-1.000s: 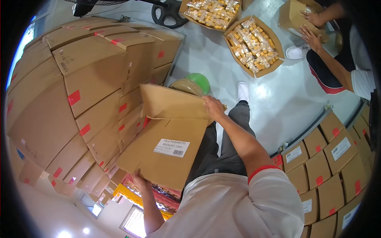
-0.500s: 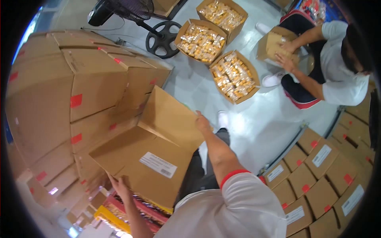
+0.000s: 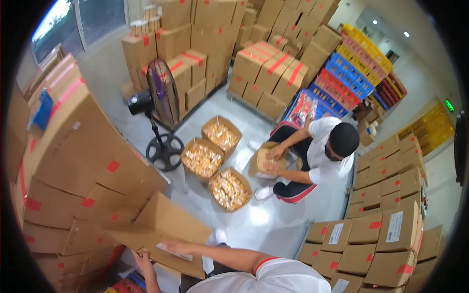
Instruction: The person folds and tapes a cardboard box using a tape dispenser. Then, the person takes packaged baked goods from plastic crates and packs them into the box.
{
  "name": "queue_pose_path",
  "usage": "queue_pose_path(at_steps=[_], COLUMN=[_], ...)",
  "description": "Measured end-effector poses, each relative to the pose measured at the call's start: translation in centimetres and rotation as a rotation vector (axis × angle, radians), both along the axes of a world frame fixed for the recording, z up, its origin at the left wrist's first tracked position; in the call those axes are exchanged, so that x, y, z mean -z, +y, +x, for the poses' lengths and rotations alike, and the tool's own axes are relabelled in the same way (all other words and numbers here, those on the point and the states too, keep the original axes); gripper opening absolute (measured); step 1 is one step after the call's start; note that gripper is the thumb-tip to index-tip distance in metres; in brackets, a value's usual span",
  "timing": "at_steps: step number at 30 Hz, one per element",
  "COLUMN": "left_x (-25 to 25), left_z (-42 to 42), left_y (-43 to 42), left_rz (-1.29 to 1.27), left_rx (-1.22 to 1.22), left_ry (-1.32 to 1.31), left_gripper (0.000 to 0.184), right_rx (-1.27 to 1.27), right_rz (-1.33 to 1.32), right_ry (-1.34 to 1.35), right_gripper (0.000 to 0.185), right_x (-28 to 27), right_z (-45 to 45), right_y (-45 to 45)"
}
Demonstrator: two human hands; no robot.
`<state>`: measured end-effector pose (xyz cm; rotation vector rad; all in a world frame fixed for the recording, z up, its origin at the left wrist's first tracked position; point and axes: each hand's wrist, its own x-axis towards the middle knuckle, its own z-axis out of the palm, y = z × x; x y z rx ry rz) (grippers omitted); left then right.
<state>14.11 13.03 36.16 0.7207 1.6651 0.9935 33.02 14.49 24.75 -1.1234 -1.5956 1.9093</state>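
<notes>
A partly unfolded cardboard box (image 3: 161, 217) is in front of me, its panels standing at an angle to each other. At its lower left edge, my left hand (image 3: 143, 259) is closed on the cardboard, the thumb near the rim. My right hand (image 3: 175, 245) reaches across the box with fingers stretched out over a panel, at the white printed label (image 3: 181, 254), which it partly covers. Whether the palm presses on the panel I cannot tell. The box's far side is hidden.
Taped cartons (image 3: 73, 161) are stacked high at left, with more cartons (image 3: 364, 239) at right. Three open boxes of packets (image 3: 229, 190) stand on the floor beside a pedestal fan (image 3: 163, 97). A seated co-worker (image 3: 317, 151) presses on a carton (image 3: 261, 158). Plastic crates (image 3: 349, 73) rise behind.
My view has tilted up, showing more of the room. My right hand has left the box's upper right edge and moved onto the labelled panel. My left hand stays at the lower left edge.
</notes>
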Motion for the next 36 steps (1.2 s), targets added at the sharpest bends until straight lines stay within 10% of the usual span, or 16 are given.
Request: queue_pose_path(at_steps=[8, 27, 32, 36], left_x=[8.7, -0.3, -4.3, -9.0], left_z=[-3.9, -4.1, -4.7, 1.0], left_y=[0.8, 4.9, 0.8, -3.1], left_rz=[0.247, 0.198, 0.095, 0.291], left_rx=[0.168, 0.04, 0.56, 1.172], left_ry=[0.038, -0.157, 0.061, 0.359], left_gripper=[0.075, 0.12, 0.111, 0.101], right_rx=[-0.121, -0.205, -0.014, 0.657], right_rz=[0.338, 0.494, 0.593, 0.125], right_ry=[-0.157, -0.645, -0.546, -0.464], right_gripper=[0.063, 0.039, 0.023, 0.042], right_x=[-6.1, -10.3, -3.6, -14.3], right_z=[-3.8, 2.4, 8.8, 5.6], right_y=[-1.5, -3.0, -0.4, 5.1])
